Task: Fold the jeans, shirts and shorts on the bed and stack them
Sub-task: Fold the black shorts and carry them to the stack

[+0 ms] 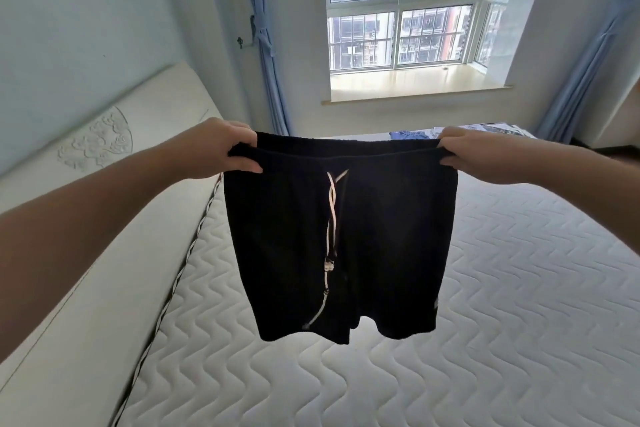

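as both hands [221,149] grip them, unbranded black shorts [341,239] hang.

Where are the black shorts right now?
Head view, centre: black shorts hang above the mattress, waistband gripped by the left hand and right hand.

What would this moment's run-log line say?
left hand: grips waistband | right hand: grips waistband | black shorts: held up, unfolded, above mattress
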### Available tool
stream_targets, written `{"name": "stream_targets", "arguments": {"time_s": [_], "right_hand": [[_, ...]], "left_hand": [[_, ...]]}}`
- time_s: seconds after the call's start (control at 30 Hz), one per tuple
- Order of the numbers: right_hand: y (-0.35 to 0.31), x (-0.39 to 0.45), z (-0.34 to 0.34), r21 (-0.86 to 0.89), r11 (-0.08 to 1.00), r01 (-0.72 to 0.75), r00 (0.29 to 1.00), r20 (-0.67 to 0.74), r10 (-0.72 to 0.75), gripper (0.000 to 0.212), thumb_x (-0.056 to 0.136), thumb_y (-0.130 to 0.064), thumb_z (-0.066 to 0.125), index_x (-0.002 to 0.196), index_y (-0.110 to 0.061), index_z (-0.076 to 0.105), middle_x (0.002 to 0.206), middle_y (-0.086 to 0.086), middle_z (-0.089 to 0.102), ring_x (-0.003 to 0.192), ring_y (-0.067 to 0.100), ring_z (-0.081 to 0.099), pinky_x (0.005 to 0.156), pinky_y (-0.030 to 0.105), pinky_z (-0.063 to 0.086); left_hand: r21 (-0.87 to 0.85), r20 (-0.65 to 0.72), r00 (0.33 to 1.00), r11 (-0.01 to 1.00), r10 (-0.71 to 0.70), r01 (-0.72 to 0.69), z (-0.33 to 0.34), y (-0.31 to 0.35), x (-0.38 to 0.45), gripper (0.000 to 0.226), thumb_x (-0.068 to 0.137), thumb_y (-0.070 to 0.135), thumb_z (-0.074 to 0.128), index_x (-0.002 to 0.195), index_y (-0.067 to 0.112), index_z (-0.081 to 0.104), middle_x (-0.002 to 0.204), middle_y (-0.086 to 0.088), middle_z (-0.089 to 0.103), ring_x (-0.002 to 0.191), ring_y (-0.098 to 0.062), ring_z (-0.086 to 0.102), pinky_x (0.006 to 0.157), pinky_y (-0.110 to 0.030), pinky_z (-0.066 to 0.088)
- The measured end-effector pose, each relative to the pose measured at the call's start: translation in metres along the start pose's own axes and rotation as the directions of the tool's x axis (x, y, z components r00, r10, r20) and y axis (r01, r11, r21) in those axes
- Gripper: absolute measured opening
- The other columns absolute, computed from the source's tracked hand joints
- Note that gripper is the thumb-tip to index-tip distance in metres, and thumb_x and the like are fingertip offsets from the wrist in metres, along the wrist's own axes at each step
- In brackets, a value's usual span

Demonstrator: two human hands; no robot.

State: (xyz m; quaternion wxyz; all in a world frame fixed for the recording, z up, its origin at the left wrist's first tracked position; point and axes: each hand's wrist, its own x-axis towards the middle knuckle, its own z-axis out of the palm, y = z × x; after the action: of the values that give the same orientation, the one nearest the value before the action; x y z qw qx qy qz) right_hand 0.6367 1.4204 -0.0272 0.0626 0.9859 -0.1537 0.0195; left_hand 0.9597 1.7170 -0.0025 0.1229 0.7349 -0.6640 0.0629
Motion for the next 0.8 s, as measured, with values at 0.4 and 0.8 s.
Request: {"name": "stream_targets", "arguments": {"time_s": [0.4,0.8], "right_hand": [[0.005,0.003,-0.001,0.285,0.958,-0.006,0.963,-0.258,0.082,0.030,0.091,-0.042,0.060,0.085,-0.014,0.053,0.083,-0.001,0.053,0.066,0.009,0.047,0.062,0.010,0.033],[0.020,0.025,-0.010,0.860,0.511,-0.005,0.941,-0.169,0.292,0.051,0.086,-0.015,0.073,0.122,-0.044,0.052,0.092,-0.021,0.066,0.084,-0.003,0.065,0.061,0.004,0.047]], "left_hand": [[-0.125,-0.118,0.988,0.988,-0.102,0.088,0.003,-0.007,0.009,0.037,0.080,0.061,0.061,0.089,0.025,0.066,0.068,0.007,0.063,0.065,-0.010,0.059,0.059,-0.025,0.048],[-0.736,-0.085,0.927,0.650,-0.364,0.188,0.003,-0.002,0.015,0.024,0.082,0.024,0.079,0.094,0.029,0.058,0.068,0.001,0.066,0.064,-0.012,0.065,0.057,-0.017,0.050]]}}
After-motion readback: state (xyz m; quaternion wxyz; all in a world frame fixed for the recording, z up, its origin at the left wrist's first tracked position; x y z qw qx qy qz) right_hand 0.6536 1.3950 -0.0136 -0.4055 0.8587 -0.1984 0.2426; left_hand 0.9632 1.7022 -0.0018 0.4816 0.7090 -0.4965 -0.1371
